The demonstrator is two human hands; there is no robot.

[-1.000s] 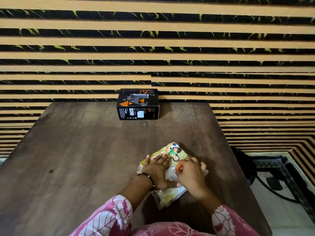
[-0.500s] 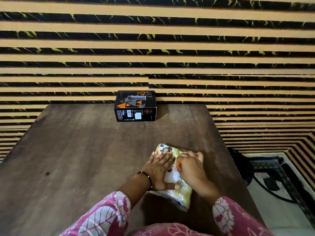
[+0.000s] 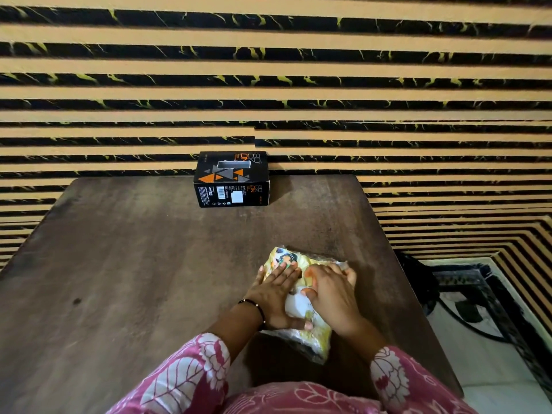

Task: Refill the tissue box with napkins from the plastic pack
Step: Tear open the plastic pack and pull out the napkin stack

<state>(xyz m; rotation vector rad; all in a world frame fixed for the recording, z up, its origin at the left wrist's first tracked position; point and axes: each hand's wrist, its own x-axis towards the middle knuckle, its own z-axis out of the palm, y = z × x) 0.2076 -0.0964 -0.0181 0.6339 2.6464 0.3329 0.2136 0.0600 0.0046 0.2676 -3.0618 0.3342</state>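
Yellow plastic pack (image 3: 301,297) is pressed flat on the table (image 3: 134,264) near its right edge by both hands: left hand (image 3: 276,297) spread open, right hand (image 3: 331,294) curled on it; box (image 3: 231,179) well apart by the wall

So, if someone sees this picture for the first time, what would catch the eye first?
Probably the striped black and tan wall filling the upper half. Next, both hands, left hand and right hand, pressing on the colourful plastic pack near the table's right edge. Last, the black tissue box standing alone at the far edge.
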